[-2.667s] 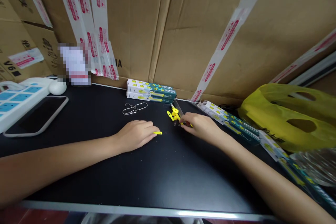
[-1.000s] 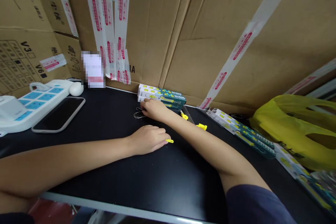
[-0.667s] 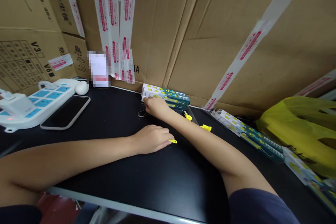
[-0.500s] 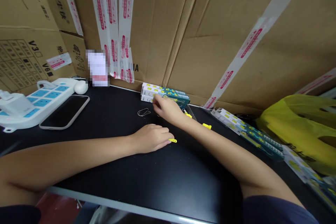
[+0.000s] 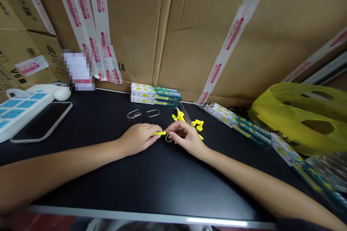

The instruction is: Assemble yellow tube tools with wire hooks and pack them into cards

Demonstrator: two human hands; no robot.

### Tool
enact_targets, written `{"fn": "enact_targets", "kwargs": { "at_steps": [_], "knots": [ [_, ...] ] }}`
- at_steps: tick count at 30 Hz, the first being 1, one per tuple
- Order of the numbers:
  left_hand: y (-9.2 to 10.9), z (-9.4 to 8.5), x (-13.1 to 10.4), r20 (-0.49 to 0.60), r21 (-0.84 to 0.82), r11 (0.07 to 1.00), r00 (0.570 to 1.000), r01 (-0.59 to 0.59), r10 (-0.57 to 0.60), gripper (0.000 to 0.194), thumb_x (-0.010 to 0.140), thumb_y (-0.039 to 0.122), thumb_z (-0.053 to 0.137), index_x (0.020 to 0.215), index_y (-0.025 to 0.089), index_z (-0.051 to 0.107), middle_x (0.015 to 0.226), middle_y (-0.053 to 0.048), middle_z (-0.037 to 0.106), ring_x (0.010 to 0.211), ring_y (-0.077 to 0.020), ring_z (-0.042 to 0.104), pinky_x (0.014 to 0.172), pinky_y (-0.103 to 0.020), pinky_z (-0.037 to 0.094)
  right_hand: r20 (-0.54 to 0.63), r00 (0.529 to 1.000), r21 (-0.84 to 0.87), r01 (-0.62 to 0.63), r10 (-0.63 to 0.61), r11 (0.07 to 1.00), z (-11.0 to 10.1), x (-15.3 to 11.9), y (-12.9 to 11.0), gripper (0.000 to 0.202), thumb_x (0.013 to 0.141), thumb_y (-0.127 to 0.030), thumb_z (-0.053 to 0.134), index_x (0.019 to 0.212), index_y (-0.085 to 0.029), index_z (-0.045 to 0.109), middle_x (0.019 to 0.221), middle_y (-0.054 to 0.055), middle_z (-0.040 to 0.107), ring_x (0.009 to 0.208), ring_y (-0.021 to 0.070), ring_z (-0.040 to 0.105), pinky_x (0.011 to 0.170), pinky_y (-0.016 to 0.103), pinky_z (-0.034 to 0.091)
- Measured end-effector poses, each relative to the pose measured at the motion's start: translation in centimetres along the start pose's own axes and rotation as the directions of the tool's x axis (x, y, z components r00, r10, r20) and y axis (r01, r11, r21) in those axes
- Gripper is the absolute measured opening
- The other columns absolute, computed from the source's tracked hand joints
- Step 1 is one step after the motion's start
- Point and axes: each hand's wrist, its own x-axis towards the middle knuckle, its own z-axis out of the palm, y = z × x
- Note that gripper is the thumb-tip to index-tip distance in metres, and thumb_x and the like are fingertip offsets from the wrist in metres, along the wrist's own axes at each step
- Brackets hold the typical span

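Observation:
Between its fingertips my left hand (image 5: 141,136) pinches a small flat yellow plastic piece (image 5: 159,133), its end pointing right. My right hand (image 5: 188,138) is closed on a bent metal wire hook (image 5: 168,138), held right beside the tip of the yellow piece; whether the two touch I cannot tell. Behind my hands, more bent wire hooks (image 5: 153,113) lie on the black table (image 5: 151,184). Several loose yellow plastic parts (image 5: 199,123) and a clear tube (image 5: 185,113) lie just beyond my right hand, which partly hides some of them.
Stacked printed boxes (image 5: 155,95) stand against the cardboard wall (image 5: 135,25). More boxes (image 5: 241,124) and a yellow plastic bag (image 5: 295,115) line the right side. A phone (image 5: 42,122) and a white power strip (image 5: 29,103) occupy the left.
My right hand has come back from near the boxes toward my left hand, now with a wire hook in its fingers. The view has shifted rightward, showing more yellow parts.

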Motion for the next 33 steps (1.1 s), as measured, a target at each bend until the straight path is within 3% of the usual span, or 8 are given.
{"fn": "enact_targets", "kwargs": {
  "at_steps": [5,10,15,18,23,27,30,33],
  "knots": [
    [0.1,-0.1,0.1,0.005,0.001,1.000,1.000,0.019,-0.019,0.017,0.093,0.027,0.042,0.100,0.019,0.055,0.084,-0.001,0.065,0.074,-0.0148,0.062,0.066,-0.025,0.042,0.000,0.999,0.171,-0.053,0.054,0.984,0.1,0.4,0.0,0.020,0.082,-0.035,0.062,0.081,-0.018,0.050,0.081,0.003,0.065,0.061,0.0098,0.059,0.046,0.019,0.045],
    [0.1,-0.1,0.0,0.020,-0.021,0.997,0.997,0.076,-0.075,0.018,0.094,0.028,0.039,0.103,0.020,0.053,0.084,0.000,0.066,0.075,-0.0152,0.063,0.066,-0.025,0.040,0.035,0.995,0.326,-0.096,0.090,0.941,0.8,0.4,0.1,0.024,0.083,-0.034,0.063,0.096,-0.022,0.046,0.078,0.000,0.066,0.060,0.0104,0.060,0.044,0.018,0.044],
    [-0.1,0.0,0.0,0.033,-0.064,0.988,0.990,0.138,-0.136,0.021,0.095,0.031,0.037,0.102,0.020,0.053,0.083,0.000,0.066,0.073,-0.0150,0.063,0.064,-0.024,0.038,-0.041,0.997,0.326,-0.053,0.070,0.944,0.9,0.8,0.4,0.023,0.077,-0.038,0.068,0.078,-0.019,0.054,0.079,0.002,0.063,0.067,0.0125,0.061,0.053,0.024,0.049],
    [-0.1,0.0,0.1,0.051,-0.105,0.975,0.980,0.196,-0.192,0.025,0.095,0.034,0.035,0.100,0.019,0.055,0.082,-0.001,0.066,0.071,-0.0145,0.062,0.062,-0.024,0.037,-0.121,0.990,0.281,-0.032,0.069,0.959,0.7,1.0,0.6,0.023,0.074,-0.038,0.071,0.074,-0.018,0.058,0.071,-0.001,0.059,0.059,0.0097,0.055,0.056,0.024,0.049],
    [0.1,-0.4,0.5,0.102,-0.228,0.944,0.970,0.239,-0.221,0.029,0.095,0.033,0.035,0.099,0.018,0.060,0.092,-0.003,0.067,0.081,-0.0151,0.061,0.070,-0.023,0.039,-0.032,0.992,0.344,-0.102,0.121,0.933,0.8,0.8,0.4,0.025,0.078,-0.039,0.067,0.075,-0.019,0.053,0.061,-0.002,0.061,0.053,0.0104,0.056,0.054,0.026,0.050],
    [0.6,-1.1,0.8,0.195,-0.372,0.877,0.950,0.303,-0.245,0.030,0.092,0.035,0.039,0.092,0.017,0.063,0.080,-0.002,0.065,0.072,-0.0137,0.059,0.065,-0.022,0.041,-0.020,0.993,0.298,-0.105,0.116,0.949,1.0,0.7,0.3,0.026,0.076,-0.039,0.069,0.074,-0.018,0.052,0.070,0.002,0.065,0.061,0.0122,0.060,0.058,0.027,0.051],
    [0.7,-1.6,0.9,0.352,-0.490,0.751,0.889,0.442,-0.294,0.032,0.091,0.041,0.039,0.089,0.017,0.061,0.062,0.003,0.055,0.050,-0.0092,0.050,0.049,-0.020,0.037,-0.024,0.995,0.223,-0.088,0.096,0.971,0.9,0.7,0.3,0.025,0.077,-0.039,0.068,0.075,-0.019,0.052,0.071,0.002,0.065,0.065,0.0132,0.061,0.061,0.027,0.049],
    [0.2,-1.7,1.0,0.517,-0.552,0.639,0.821,0.535,-0.240,0.032,0.090,0.044,0.038,0.087,0.017,0.055,0.056,0.006,0.049,0.038,-0.0062,0.041,0.038,-0.018,0.032,-0.011,0.997,0.150,-0.071,0.073,0.986,0.9,0.6,0.2,0.021,0.081,-0.036,0.065,0.077,-0.019,0.052,0.071,0.001,0.063,0.066,0.0131,0.059,0.063,0.027,0.046]
  ]
}}
